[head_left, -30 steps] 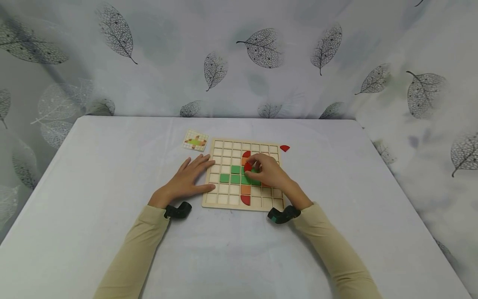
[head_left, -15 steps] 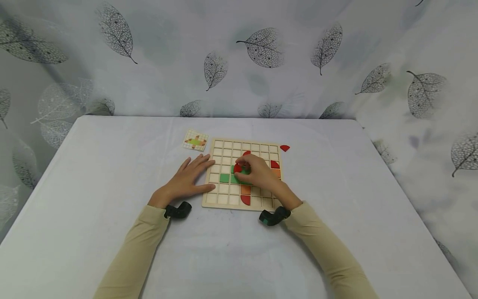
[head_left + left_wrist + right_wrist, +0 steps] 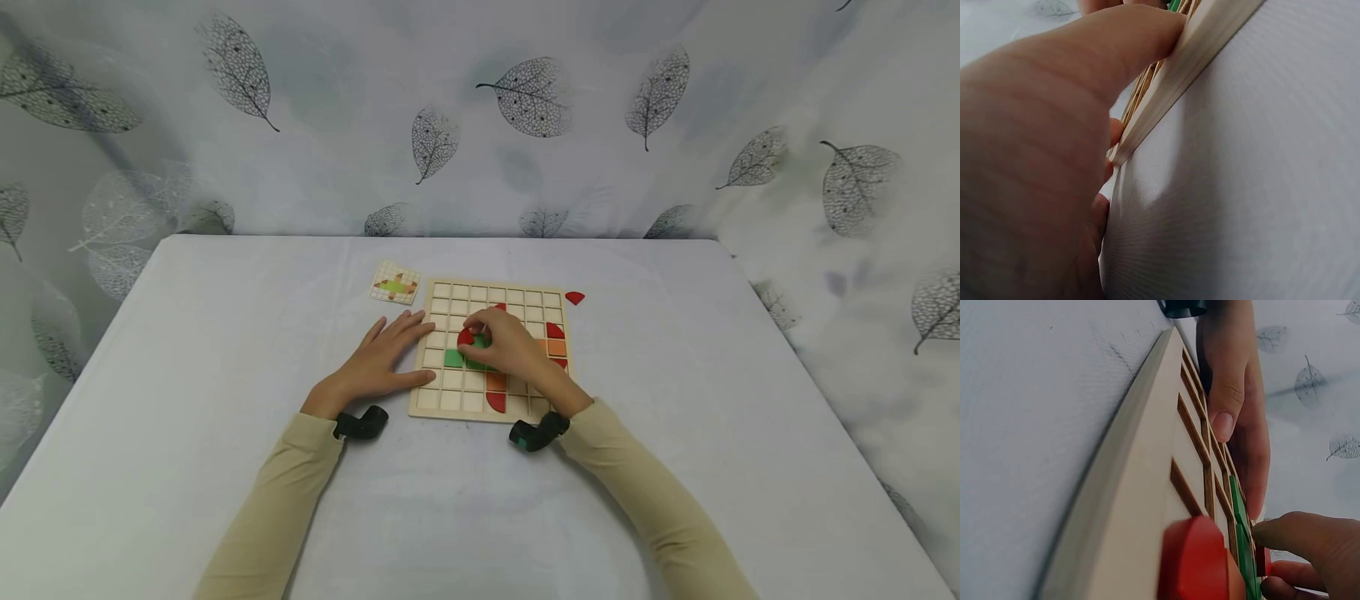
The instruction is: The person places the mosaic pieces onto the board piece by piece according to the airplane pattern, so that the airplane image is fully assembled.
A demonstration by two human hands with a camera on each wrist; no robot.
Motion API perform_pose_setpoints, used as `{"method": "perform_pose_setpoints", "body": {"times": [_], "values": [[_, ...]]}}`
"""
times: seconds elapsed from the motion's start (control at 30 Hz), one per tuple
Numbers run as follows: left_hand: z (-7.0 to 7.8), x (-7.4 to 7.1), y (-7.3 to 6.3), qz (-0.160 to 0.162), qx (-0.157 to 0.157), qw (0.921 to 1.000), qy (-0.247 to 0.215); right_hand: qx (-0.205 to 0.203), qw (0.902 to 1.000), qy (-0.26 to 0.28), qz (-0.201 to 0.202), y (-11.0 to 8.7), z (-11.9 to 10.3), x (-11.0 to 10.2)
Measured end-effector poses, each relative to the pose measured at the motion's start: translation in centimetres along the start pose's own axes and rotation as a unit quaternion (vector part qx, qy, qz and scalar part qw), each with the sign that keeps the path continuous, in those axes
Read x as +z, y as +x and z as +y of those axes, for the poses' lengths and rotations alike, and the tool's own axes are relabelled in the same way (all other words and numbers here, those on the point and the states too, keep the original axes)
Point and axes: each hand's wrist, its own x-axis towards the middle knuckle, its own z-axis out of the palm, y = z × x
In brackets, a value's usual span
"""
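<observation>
A wooden grid board [image 3: 451, 401] lies on the white-covered table. My right hand [image 3: 508, 346] pinches a red quarter-round tile [image 3: 464, 337] between thumb and fingers, close over the board's left-middle cells. Under that hand are green square tiles [image 3: 453, 358], partly hidden. In the right wrist view, the held red tile [image 3: 1264, 561] is right beside the green tiles [image 3: 1242, 550]. My left hand [image 3: 375, 364] is spread at the board's left edge. Its thumb [image 3: 1147, 31] touches the wooden rim in the left wrist view.
Orange squares [image 3: 557, 347] and red rounded tiles [image 3: 496, 402] sit in other cells of the board. One loose red tile [image 3: 574, 297] lies off its upper right corner. A small pattern card [image 3: 394, 283] rests beyond the left hand. A leaf-print cloth [image 3: 528, 100] hangs behind the table.
My right hand has moved left across the board with the red tile pinched, uncovering red and orange tiles at the right side. The left hand has stayed in place.
</observation>
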Motion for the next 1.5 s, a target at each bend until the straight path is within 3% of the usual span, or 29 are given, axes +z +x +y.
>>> {"method": "perform_pose_setpoints", "body": {"times": [0.33, 0.7, 1.27, 1.5], "values": [[0.1, 0.0, 0.0, 0.001, 0.004, 1.0, -0.008, 0.007, 0.9999, -0.014, 0.005, 0.3, 0.1, 0.5], [0.2, -0.2, -0.1, -0.001, 0.004, 0.9999, -0.01, -0.011, 0.9999, -0.01, 0.002, 0.5, 0.3, 0.3], [0.4, -0.3, -0.2, 0.003, 0.001, 0.9999, -0.011, -0.022, 0.9974, 0.039, 0.056, -0.4, 1.8, -1.9], [0.4, -0.2, -0.2, 0.003, 0.004, 0.9999, -0.012, 0.01, 0.9976, 0.025, 0.063, -1.0, 3.0, -3.1]]}}
